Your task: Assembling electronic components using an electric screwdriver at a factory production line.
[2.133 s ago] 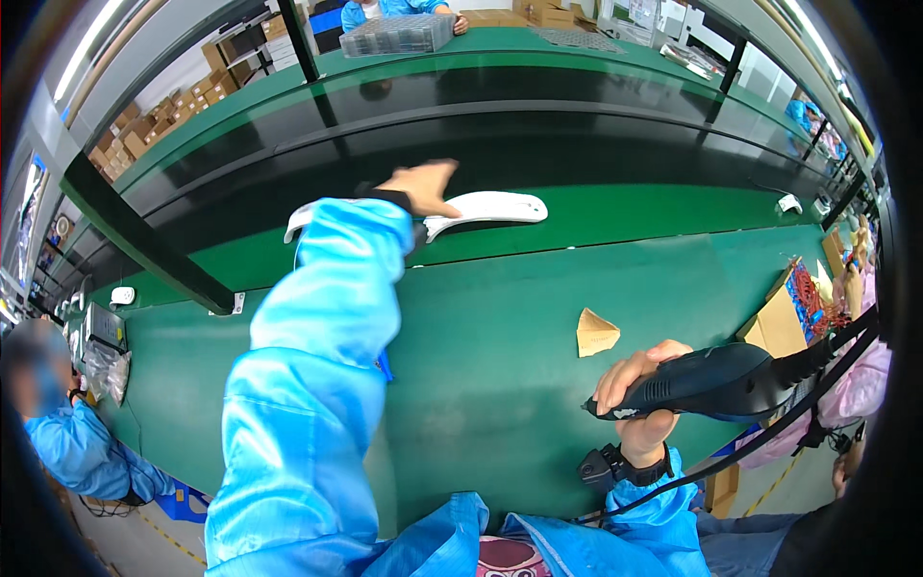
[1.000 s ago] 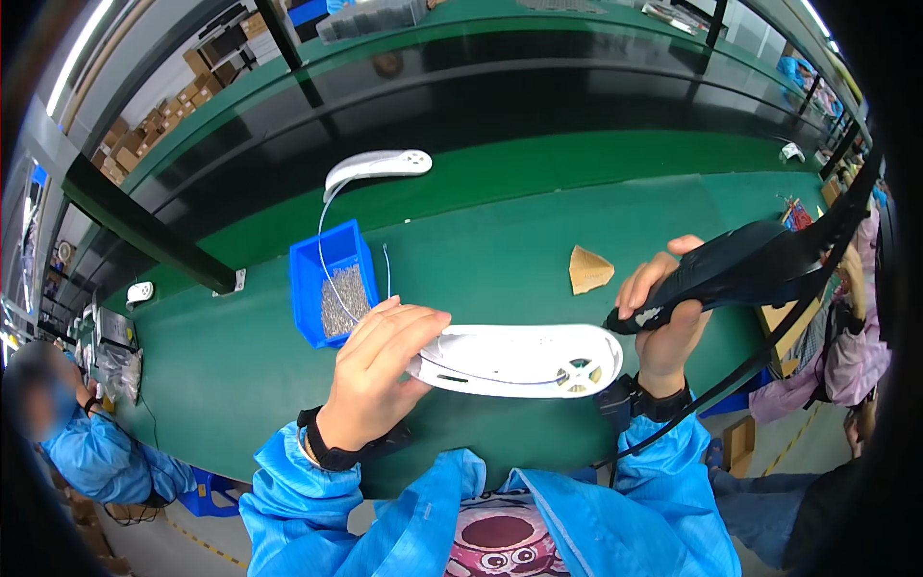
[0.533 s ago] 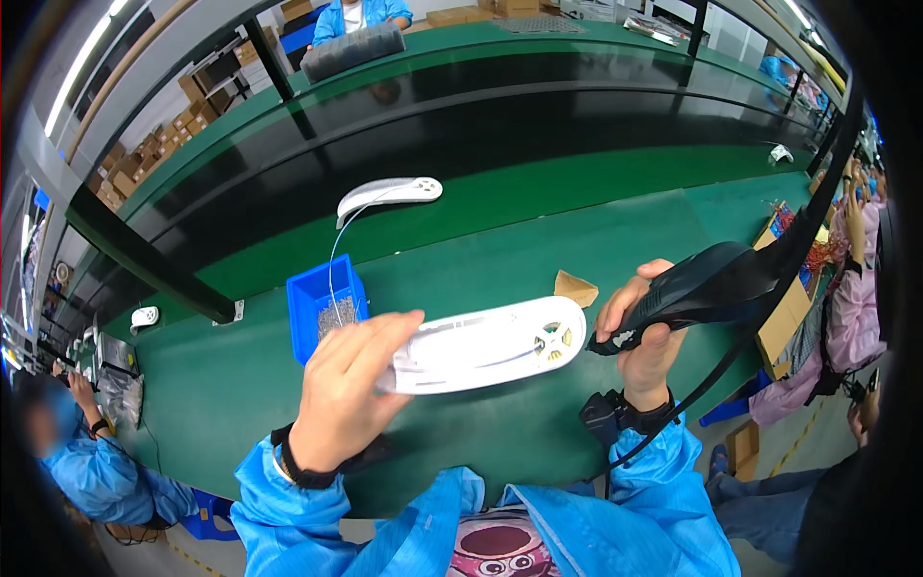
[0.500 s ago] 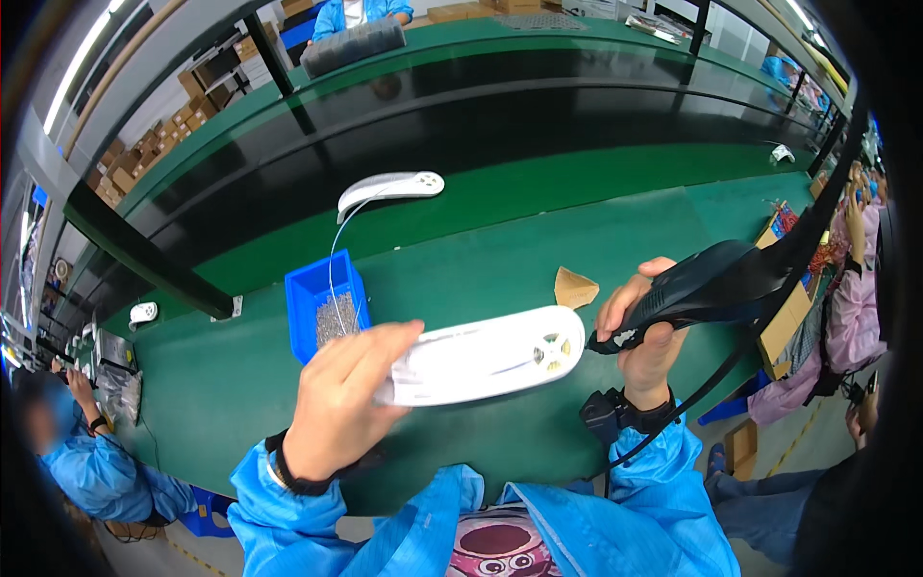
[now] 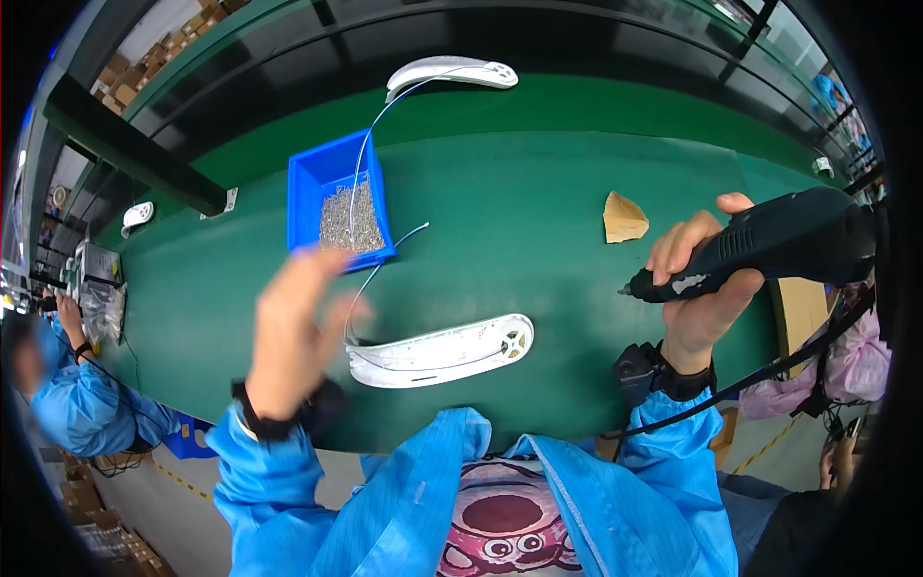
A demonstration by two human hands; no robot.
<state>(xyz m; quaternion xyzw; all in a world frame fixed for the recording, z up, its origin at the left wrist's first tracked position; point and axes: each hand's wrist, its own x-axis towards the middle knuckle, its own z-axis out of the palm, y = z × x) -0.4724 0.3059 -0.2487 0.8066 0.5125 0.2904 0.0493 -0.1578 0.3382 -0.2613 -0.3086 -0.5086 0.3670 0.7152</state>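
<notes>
My right hand [image 5: 702,274] grips a black electric screwdriver [image 5: 784,240], its tip pointing left above the table. A long white plastic housing [image 5: 433,358] lies on the table in front of me, with a round spoked end at its right and a thin wire along it. Over the table, left of that housing, my left hand [image 5: 293,332] is blurred by motion. Its thumb stands apart from the fingers, and nothing shows in it. The fingertips are near the front corner of a blue bin [image 5: 306,207] of small metal screws [image 5: 351,219].
A second white housing [image 5: 452,69] with a wire lies at the back, its wire crossing the bin. A torn piece of brown cardboard [image 5: 625,219] lies right of centre. The screwdriver's black cord [image 5: 750,377] runs beside my right arm. Another person [image 5: 82,385] sits at the far left.
My left hand has let go of the white housing, which now lies on the table, and moved left and up toward the bin. The screwdriver has moved right, away from the housing. The view has tilted down.
</notes>
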